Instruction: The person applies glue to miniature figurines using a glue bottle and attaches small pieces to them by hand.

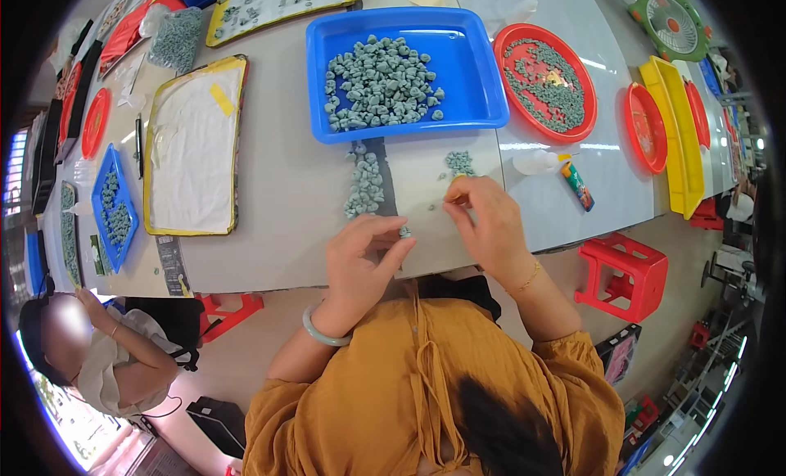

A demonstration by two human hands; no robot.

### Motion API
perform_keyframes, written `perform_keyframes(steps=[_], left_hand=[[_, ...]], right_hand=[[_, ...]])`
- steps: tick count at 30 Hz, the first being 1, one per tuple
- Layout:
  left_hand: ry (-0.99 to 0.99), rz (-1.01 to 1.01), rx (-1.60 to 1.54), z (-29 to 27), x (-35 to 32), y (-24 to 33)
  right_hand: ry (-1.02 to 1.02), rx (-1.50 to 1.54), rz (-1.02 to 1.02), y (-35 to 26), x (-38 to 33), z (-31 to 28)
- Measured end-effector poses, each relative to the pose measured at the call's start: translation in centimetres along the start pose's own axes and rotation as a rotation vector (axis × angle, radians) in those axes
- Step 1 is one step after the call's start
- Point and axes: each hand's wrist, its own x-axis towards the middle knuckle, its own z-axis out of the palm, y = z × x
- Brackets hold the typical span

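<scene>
Hands meet at the near edge of the grey table (286,198), just below the middle of the frame; the left hand (360,259) lies low with its fingers curled and thumb and forefinger pinched together over a few small grey-green pieces (404,230) at the table edge, touching them as far as I can see; the right hand (485,222) sits just beside it to the right, fingertips drawn close at a tiny yellowish bit (459,178), though whether it truly grips it I cannot tell. A loose strip of the same grey-green pieces (364,185) runs up the table above the left hand, and a smaller cluster (459,160) lies just above the right fingertips. Higher, at top centre, a blue tray (467,67) holds a heap of pieces; a round red dish (588,116) with more stands touching its right side; a yellow-rimmed white tray (192,148) lies to the left; a small squeeze bottle (536,161) and a lighter (578,185) lie right of the hands; a red stool (626,271) stands lower right; another person (98,353) sits at lower left.
</scene>
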Motion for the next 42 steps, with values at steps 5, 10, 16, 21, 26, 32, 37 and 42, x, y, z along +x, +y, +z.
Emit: perform_keyframes(steps=[5, 10, 16, 21, 26, 32, 37, 42], left_hand=[[0.003, 0.011, 0.002, 0.0, 0.1, 0.3], [-0.004, 0.011, 0.002, -0.1, 0.0, 0.3], [-0.002, 0.028, -0.013, -0.1, 0.1, 0.3], [0.005, 0.033, 0.013, -0.1, 0.1, 0.2], [-0.002, 0.038, 0.002, 0.0, 0.2, 0.4], [-0.006, 0.02, 0.019, 0.0, 0.2, 0.4], [-0.004, 0.006, 0.011, 0.1, 0.1, 0.5], [-0.017, 0.014, 0.027, -0.1, 0.1, 0.3]], right_hand=[[-0.101, 0.03, -0.024, -1.0, 0.5, 0.6], [-0.113, -0.012, -0.017, -0.9, 0.8, 0.4], [-0.11, -0.186, -0.093, -1.7, 0.0, 0.5], [-0.091, -0.058, -0.092, -1.2, -0.6, 0.3], [-0.064, -0.006, -0.005, 0.2, 0.2, -0.7], [-0.128, -0.094, -0.103, -0.3, 1.5, -0.1], [-0.185, -0.029, -0.084, 0.0, 1.4, -0.4], [-0.152, 0.043, 0.019, -0.4, 1.0, -0.2]])
